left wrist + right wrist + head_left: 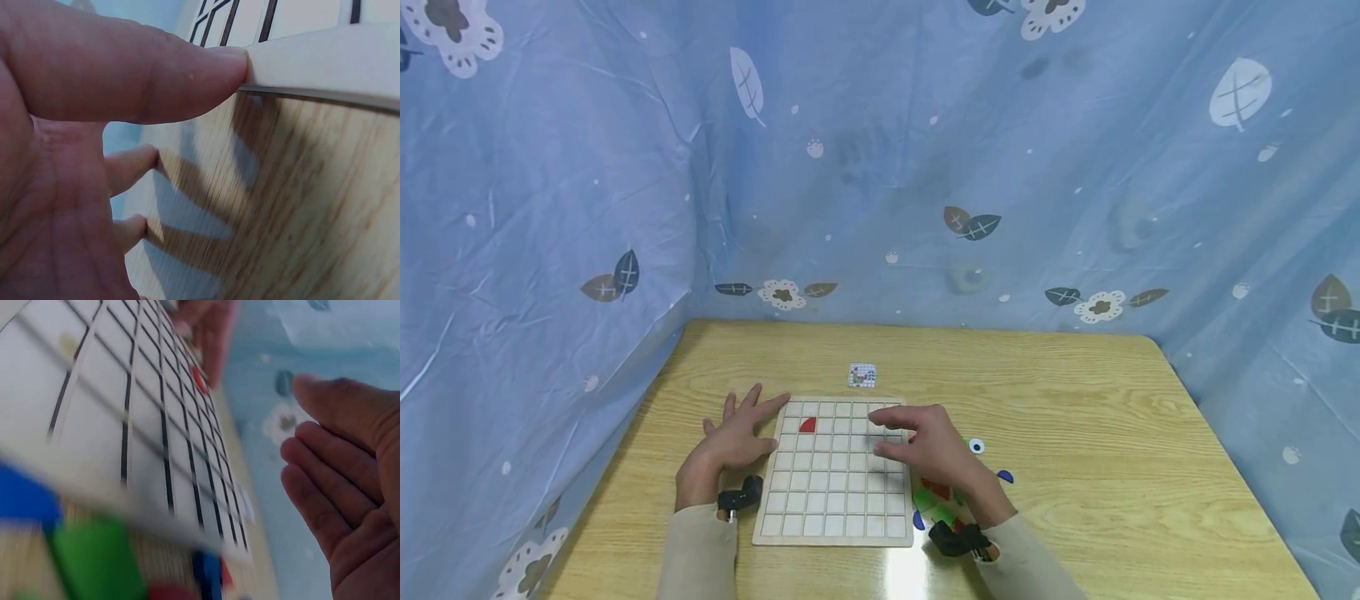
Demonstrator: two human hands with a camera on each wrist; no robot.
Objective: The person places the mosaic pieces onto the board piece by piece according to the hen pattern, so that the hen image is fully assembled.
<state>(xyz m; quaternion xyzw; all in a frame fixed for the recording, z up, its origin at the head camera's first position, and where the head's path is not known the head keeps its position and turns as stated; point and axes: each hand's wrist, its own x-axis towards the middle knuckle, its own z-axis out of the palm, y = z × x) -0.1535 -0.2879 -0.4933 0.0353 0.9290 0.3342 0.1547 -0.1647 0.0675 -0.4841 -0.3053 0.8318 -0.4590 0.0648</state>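
A white grid board (831, 482) lies on the wooden table, with one red quarter-round piece (808, 425) in a cell near its upper left. My left hand (737, 437) rests at the board's left edge, fingers spread on the table. In the left wrist view its thumb (187, 75) touches the board's side. Over the board's right part hovers my right hand (928, 446), thumb and fingers apart with nothing between them. Beneath and beside that hand lie loose green pieces (942, 515), partly hidden by it, among red and blue ones.
Beyond the board's top edge lies a small printed picture card (862, 375). A white eye piece (976, 447) and a blue half-round piece (1005, 477) lie right of the right hand. A blue patterned cloth (880, 167) hangs behind the table (1112, 458) and at its sides.
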